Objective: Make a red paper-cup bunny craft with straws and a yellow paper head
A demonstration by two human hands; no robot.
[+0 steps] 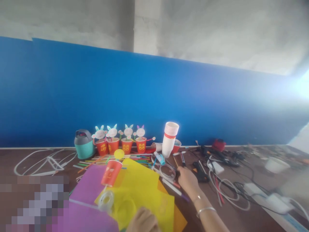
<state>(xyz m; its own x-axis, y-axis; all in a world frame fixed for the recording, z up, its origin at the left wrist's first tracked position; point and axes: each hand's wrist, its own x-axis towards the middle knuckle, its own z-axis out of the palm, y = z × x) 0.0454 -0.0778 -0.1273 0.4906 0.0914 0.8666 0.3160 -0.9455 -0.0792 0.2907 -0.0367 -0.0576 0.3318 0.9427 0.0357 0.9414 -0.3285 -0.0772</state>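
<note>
Yellow double-happiness sign (囍) made out on two red paper cups, third and fourth from left in the back row. Yellow markings also borne by first cup and second cup, not clearly legible. Pale print on nearer red cup blurred, unreadable.

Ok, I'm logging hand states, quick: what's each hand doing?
Left hand: curled over yellow paper; contents hidden.
Right hand: fingers at a thin brown stick; grip can't be told.
</note>
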